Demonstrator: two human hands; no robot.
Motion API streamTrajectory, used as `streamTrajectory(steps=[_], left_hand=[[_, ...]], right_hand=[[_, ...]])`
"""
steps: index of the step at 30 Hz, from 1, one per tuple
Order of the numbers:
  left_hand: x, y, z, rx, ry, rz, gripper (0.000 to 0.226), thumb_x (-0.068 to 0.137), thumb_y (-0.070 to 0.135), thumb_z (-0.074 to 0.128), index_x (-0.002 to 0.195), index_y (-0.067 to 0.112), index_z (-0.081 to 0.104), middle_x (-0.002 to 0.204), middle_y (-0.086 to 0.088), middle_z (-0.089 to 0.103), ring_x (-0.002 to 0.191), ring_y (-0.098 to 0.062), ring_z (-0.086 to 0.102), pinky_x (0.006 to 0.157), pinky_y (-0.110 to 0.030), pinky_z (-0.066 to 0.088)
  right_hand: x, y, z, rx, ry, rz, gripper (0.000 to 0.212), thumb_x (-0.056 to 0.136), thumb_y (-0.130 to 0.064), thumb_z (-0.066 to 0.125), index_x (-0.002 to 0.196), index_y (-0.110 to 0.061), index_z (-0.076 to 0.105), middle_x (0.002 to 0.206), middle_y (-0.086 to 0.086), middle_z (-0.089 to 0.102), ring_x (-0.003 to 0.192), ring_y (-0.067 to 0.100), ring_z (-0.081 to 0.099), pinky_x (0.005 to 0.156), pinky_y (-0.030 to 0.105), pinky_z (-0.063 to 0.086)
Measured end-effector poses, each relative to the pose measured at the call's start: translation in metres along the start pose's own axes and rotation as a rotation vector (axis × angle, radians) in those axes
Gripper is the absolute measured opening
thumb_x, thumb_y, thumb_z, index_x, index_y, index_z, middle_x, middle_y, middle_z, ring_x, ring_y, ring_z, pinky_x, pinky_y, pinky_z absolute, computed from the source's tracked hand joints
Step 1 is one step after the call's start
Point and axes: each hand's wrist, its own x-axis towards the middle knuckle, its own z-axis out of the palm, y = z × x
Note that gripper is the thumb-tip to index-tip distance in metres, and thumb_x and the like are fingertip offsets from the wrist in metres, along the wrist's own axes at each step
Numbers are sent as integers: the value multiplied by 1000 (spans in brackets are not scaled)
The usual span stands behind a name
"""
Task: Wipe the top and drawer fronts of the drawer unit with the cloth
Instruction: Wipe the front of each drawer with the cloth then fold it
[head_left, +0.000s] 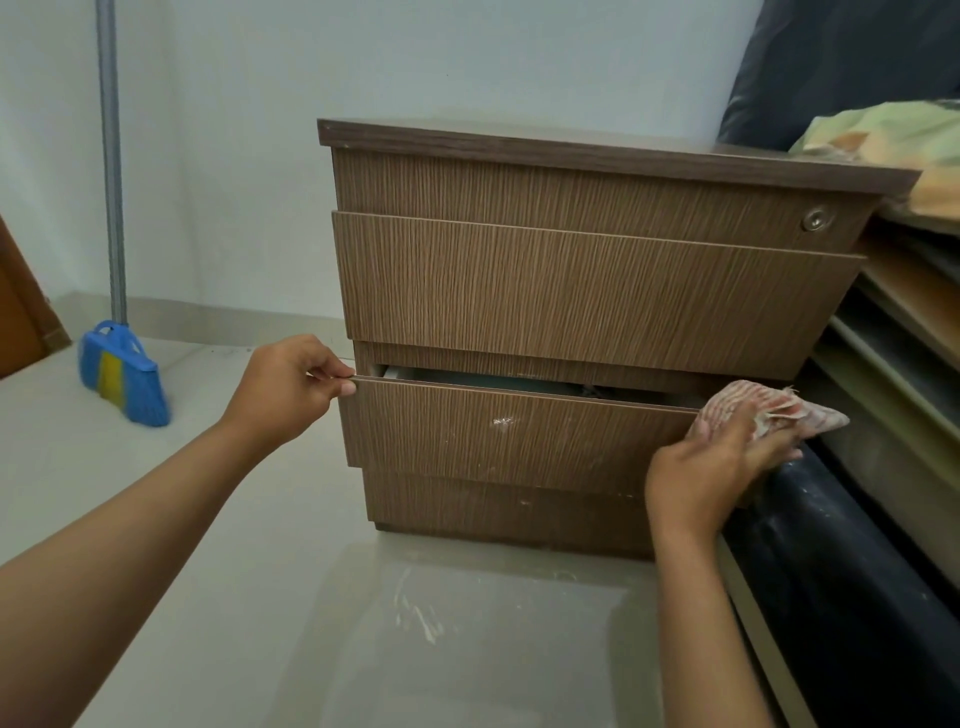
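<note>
Pale floor (260, 597), one drawer unit (582, 291) against wall, three drawer fronts, lower one (519, 431) ajar: left hand (285, 389) pinches its corner, right hand (722, 467) presses one cloth (769, 410) there; one broom (122, 374) left.

drawer (519, 431) interior mostly hidden, cloth (769, 410) partly under right hand (711, 467)

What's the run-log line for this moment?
left hand: fingers pinch lower drawer top-left corner | drawer: slightly open | right hand: presses cloth on drawer's right end | white smudge: on front
</note>
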Motion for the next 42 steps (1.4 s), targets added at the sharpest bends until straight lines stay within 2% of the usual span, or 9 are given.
streamTrajectory(steps=[3,7,10,17,26,30,36,39,42], left_hand=[[1,1,0,16,-1,3,12,70,7,77,80,8,72,78,-5,65,71,-16,59,70,-27,46],[1,4,0,44,-6,-13,12,70,6,77,81,7,72,77,-4,64,70,-14,58,64,-21,42],[1,7,0,64,-9,-21,12,70,6,77,81,6,72,77,-4,63,69,-12,56,61,-17,40],[-1,15,0,107,1,-25,11,71,7,76,81,6,72,80,-9,66,74,-23,59,69,-29,41],[-1,15,-1,103,-5,-41,11,72,9,76,82,5,71,81,-10,66,76,-23,59,68,-29,40],[-1,14,-1,99,-1,-38,12,72,9,76,83,5,72,81,-10,67,75,-23,59,68,-28,41],[-2,14,0,100,8,-30,12,72,8,76,83,4,72,80,-10,66,74,-22,58,60,-22,40],[-2,15,0,91,17,-46,11,72,7,76,82,5,71,80,-10,66,74,-23,58,62,-16,39],[-3,17,-1,100,15,-54,12,73,8,76,83,5,71,80,-9,66,74,-22,57,62,-15,38]], right_hand=[[9,11,-6,8,12,0,55,96,-8,41,147,-14,22,156,16,-14,143,37,-12,116,44,13],[20,21,-10,71,61,17,54,96,-9,41,147,-12,24,156,19,-12,144,34,-3,113,27,12],[19,22,-6,144,120,1,55,95,-9,42,147,-11,24,156,20,-6,145,29,8,115,26,18],[-1,32,7,225,193,141,57,97,-12,40,149,-8,17,157,18,5,142,27,17,101,2,11],[-32,62,28,264,121,285,59,95,-10,44,148,-4,17,154,22,11,139,34,25,109,29,24],[-33,62,28,289,115,309,64,95,-13,44,149,-14,11,155,18,11,138,33,27,110,43,33],[-18,39,21,229,139,104,66,96,-19,43,150,-26,5,158,9,4,139,27,25,102,33,33],[-20,23,26,269,123,0,66,96,-15,44,150,-21,7,157,16,-2,143,31,18,110,43,35],[-33,19,37,323,73,-41,64,96,-12,46,150,-14,12,156,22,-3,144,31,13,114,37,28]])
